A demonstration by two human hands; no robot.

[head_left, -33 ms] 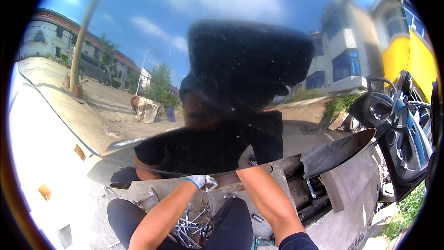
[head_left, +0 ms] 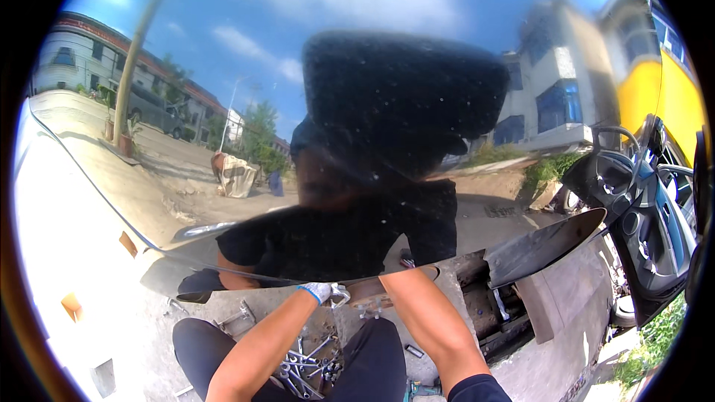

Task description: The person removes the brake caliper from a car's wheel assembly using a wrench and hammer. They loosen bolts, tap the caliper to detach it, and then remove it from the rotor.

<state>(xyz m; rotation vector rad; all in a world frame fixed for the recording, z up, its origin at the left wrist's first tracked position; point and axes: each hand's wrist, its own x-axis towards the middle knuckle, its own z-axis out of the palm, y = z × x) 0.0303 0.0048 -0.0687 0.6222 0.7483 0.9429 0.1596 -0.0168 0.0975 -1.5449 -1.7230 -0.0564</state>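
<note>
A large glossy dark car panel (head_left: 380,231) stands in front of me and mirrors sky, buildings and my own dark outline. Just under its lower edge is my left hand (head_left: 322,292), in a pale glove with a blue cuff. Its fingers are curled closed beside a rusty brown metal piece (head_left: 369,288); what they grip, if anything, I cannot make out. My right forearm (head_left: 428,313) reaches up and passes behind the panel's lower edge, which hides my right hand. Several loose wrenches (head_left: 304,367) lie in a pile on the ground between my knees.
A removed car door (head_left: 640,231) leans at the far right near green plants (head_left: 655,342). Right of my forearm runs a dark recess (head_left: 477,283) with a curved grey panel piece (head_left: 544,249). A metal tool (head_left: 240,317) lies left of my hand; a small rectangular item (head_left: 415,351) lies by my knee.
</note>
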